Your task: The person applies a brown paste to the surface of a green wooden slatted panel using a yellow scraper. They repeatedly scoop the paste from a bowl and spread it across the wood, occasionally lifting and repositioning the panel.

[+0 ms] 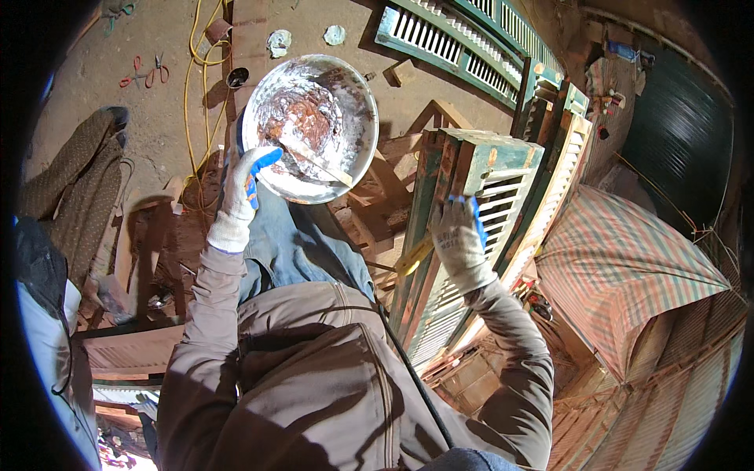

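My left hand (239, 196), in a white work glove with blue coating, grips the near left rim of a round bowl (365, 149). Inside, brown paste (302, 114) lies amid whitish smears, and a flat pale stick (318, 163) leans across the near side. My right hand (459, 247), gloved the same way, is closed at the near left side of a green louvered shutter (503, 161) standing on edge. A yellow-handled tool (414, 257) juts out leftward from under this hand; its tip is thin and dark. The right fingers are partly hidden.
More green shutters (448, 47) lean at the back right. A striped cloth (620, 267) drapes over something on the right. Yellow cord (191, 102) and red-handled scissors (158, 72) lie on the floor at left. Wooden offcuts surround my legs. Another person's patterned trousers (75, 177) show at left.
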Demonstrator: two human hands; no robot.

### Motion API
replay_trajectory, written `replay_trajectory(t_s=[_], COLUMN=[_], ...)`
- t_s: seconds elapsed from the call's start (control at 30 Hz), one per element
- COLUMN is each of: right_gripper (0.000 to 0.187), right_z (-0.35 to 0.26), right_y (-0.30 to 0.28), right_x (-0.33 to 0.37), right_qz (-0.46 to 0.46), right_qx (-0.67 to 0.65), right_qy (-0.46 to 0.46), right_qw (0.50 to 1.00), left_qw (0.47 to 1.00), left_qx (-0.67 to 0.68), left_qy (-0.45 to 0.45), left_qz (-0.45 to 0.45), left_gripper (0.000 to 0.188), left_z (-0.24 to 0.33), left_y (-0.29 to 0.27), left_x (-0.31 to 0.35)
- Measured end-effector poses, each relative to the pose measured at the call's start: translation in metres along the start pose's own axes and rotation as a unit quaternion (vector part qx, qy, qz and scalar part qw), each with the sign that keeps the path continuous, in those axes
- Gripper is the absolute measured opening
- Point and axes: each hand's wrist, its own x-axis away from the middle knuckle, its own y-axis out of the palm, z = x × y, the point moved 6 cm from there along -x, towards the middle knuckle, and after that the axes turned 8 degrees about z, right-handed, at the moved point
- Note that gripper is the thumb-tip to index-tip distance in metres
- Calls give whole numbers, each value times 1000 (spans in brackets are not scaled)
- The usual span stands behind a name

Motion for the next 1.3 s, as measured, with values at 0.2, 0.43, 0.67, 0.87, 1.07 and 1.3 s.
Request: replay_trajectory(t_s=[0.2,0.43,0.67,0.87,1.07,1.3], right_gripper=[33,25,38,38,36,28], right_z=[18,-21,4,-5,-19,-18], right_y=[-4,-1,-21,0,21,29], right_x=[-34,-2,-19,-29,-3,7], right_qz=[-42,-153,12,-34,-29,-151], right_qx=[157,101,89,178,167,-10], right_qy=[-39,-52,-8,-10,-86,-32], right_qw=[986,982,996,983,982,988], left_qw=[997,990,991,989,993,994], left_qx=[-13,-36,-36,4,-23,-40], left_qy=[12,13,-26,4,-6,25], left_qz=[-70,-133,-123,-145,-113,-95], left_gripper=[37,36,39,36,37,36], left_z=[12,19,23,30,30,7], left_y=[-3,-10,-6,-4,-4,-8], left_x=[-11,-26,-27,-29,-22,-20])
